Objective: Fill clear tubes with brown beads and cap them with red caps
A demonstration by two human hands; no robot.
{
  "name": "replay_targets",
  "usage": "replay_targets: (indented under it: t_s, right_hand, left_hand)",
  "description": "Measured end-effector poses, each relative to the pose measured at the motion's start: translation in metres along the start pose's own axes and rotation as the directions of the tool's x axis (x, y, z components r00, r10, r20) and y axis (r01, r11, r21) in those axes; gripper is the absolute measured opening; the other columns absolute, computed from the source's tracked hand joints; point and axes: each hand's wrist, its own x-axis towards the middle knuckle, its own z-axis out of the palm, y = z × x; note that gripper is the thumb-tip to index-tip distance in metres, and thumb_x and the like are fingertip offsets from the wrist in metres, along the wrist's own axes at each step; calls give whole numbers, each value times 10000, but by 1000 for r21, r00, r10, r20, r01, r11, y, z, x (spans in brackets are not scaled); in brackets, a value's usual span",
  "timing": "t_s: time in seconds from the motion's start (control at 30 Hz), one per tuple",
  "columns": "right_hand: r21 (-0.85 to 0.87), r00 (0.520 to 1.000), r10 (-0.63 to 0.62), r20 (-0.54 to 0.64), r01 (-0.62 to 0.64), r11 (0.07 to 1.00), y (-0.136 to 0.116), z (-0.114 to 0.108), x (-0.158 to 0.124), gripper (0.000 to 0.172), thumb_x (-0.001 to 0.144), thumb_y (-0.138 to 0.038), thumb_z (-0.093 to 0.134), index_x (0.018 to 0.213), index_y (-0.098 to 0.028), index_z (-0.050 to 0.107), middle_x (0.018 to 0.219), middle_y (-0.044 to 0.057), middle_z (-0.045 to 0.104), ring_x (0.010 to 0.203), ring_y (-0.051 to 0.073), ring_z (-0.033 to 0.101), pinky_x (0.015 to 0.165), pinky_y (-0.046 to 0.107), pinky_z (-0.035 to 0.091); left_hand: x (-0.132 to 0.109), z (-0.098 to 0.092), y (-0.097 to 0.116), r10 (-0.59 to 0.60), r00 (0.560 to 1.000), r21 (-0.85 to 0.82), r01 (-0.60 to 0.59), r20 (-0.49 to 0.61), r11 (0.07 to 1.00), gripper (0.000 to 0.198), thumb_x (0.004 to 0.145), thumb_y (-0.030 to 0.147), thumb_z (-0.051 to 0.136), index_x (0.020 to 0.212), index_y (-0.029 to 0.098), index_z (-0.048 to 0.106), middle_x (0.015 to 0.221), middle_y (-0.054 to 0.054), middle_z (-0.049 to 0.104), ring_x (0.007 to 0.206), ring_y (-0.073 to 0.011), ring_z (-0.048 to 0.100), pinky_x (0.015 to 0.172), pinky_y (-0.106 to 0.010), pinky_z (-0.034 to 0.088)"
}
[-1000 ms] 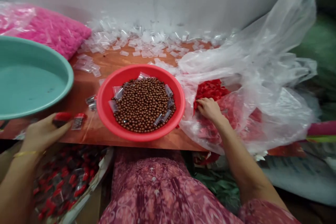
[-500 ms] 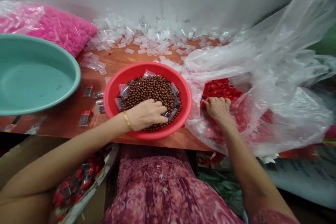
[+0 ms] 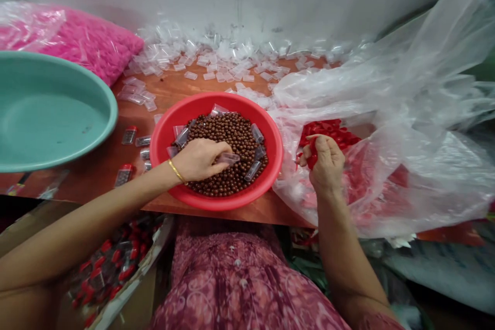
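Note:
My left hand (image 3: 203,159), with a gold bangle at the wrist, is closed on a small clear plastic container (image 3: 229,159) above the brown beads (image 3: 220,126). These beads fill a red basin (image 3: 273,165), where several other clear containers lie around the edge of the heap. Over the mouth of a clear plastic bag (image 3: 425,175), my right hand (image 3: 325,159) is raised with its fingers curled round a red plastic cap (image 3: 312,153). More red caps (image 3: 332,131) lie inside that bag.
A teal basin (image 3: 50,113) stands at the left, before a bag of pink pieces (image 3: 88,41). Loose clear containers (image 3: 220,69) are strewn along the wall. Several red-capped containers (image 3: 124,175) lie beside the red basin. Below the table edge is a cardboard box (image 3: 131,294) of capped containers.
My left hand has moved slightly left and up from the beads, and a clear container now shows in its fingers. My right hand has lifted from the red caps, holding one.

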Motion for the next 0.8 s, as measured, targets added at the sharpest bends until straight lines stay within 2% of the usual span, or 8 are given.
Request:
replay_targets:
  t_s: [0.1, 0.17, 0.3, 0.43, 0.57, 0.67, 0.73, 0.8]
  right_hand:
    - [117, 997, 0, 74, -9, 993, -7, 20, -8, 313, 787, -516, 550, 799, -204, 567, 469, -89, 403, 342, 56, 373, 340, 191, 323]
    - [177, 991, -16, 135, -8, 984, -12, 35, -15, 309, 815, -503, 507, 810, -204, 583, 483, -78, 407, 353, 56, 366, 340, 191, 301]
    - [192, 961, 9, 277, -64, 979, -16, 62, -27, 269, 842, -457, 489, 849, -213, 602, 525, -62, 437, 397, 59, 383, 372, 197, 289]
    - [105, 920, 54, 387, -102, 989, -13, 74, -30, 285, 839, -475, 503, 837, -206, 595, 542, -60, 424, 419, 57, 373, 397, 207, 283]
    - [86, 908, 129, 399, -177, 980, -9, 74, -27, 279, 829, -476, 516, 798, -205, 572, 556, -59, 410, 423, 56, 357, 398, 211, 272]
    - [61, 910, 157, 385, -195, 979, -6, 73, -25, 259, 823, -457, 519, 800, -205, 575, 580, -50, 426, 447, 63, 372, 409, 213, 284]
    - [37, 911, 164, 378, -192, 981, -5, 74, -25, 244, 815, -441, 527, 821, -205, 586, 593, -47, 438, 466, 67, 382, 419, 212, 296]
    - [9, 912, 171, 374, -188, 982, -5, 75, -24, 239, 801, -432, 540, 850, -204, 591, 602, -48, 451, 480, 67, 392, 436, 209, 314]
  left_hand:
    - [-8, -15, -8, -311, 935, 97, 298, 169, 950, 206, 722, 256, 564, 877, 193, 685, 765, -24, 691, 694, -169, 613, 578, -231, 389]
    - [-8, -15, -12, -416, 880, 213, 372, 230, 903, 217, 722, 274, 548, 842, 198, 712, 780, -47, 701, 737, -207, 634, 592, -249, 413]
    - [6, 7, -7, -386, 888, 316, 302, 249, 899, 272, 789, 243, 488, 891, 135, 716, 918, -137, 705, 913, -271, 647, 728, -313, 472]
    - [26, 32, 6, -347, 917, 256, 293, 198, 921, 309, 790, 112, 423, 923, 82, 701, 928, -194, 692, 947, -282, 648, 776, -348, 491]
    - [41, 43, 2, -355, 925, 33, 354, 137, 935, 236, 758, 169, 497, 867, 117, 700, 918, -147, 701, 943, -282, 642, 801, -363, 490]
    - [44, 47, -11, -365, 925, -329, 378, 104, 866, 177, 701, 153, 568, 830, 126, 686, 851, -79, 709, 853, -219, 644, 803, -325, 487]
    - [42, 48, -19, -351, 931, -648, 331, 105, 686, 207, 643, 105, 610, 841, 116, 669, 834, -45, 706, 806, -167, 634, 805, -293, 485]
    - [39, 48, -23, -327, 938, -873, 248, 110, 419, 262, 592, 83, 653, 853, 105, 655, 824, -27, 700, 780, -135, 624, 817, -283, 480]
